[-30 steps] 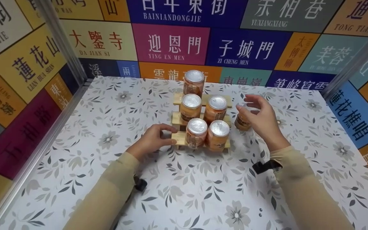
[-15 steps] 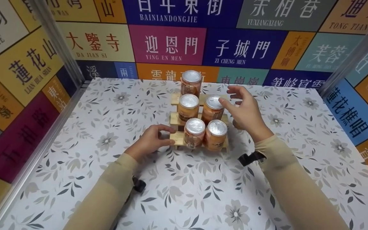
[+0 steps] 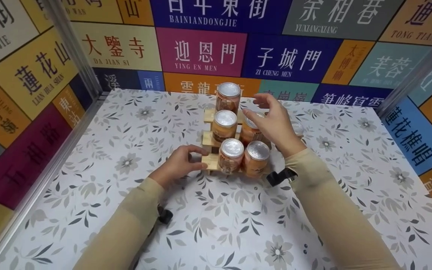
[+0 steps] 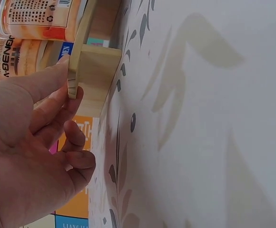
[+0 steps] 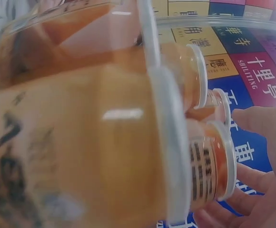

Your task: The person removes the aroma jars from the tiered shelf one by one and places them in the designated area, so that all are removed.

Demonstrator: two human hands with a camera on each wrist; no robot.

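the left hand [image 3: 178, 164] pinches the wooden tiered stand [image 3: 210, 161] near frame centre, best held steady; the right hand [image 3: 277, 125], thumb and fingers apart, seemingly gripping nothing, should avoid tipping the silver-lidded can [image 3: 249, 133] right of centre.

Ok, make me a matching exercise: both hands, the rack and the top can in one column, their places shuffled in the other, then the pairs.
Things:
1. Left hand
2. Right hand
3. Rack
4. Top can

Places:
A. at the right-hand can of the middle row
B. on the highest step
C. pinching the left end of the lowest step
D. standing on the table

Pairs: 1-C, 2-A, 3-D, 4-B
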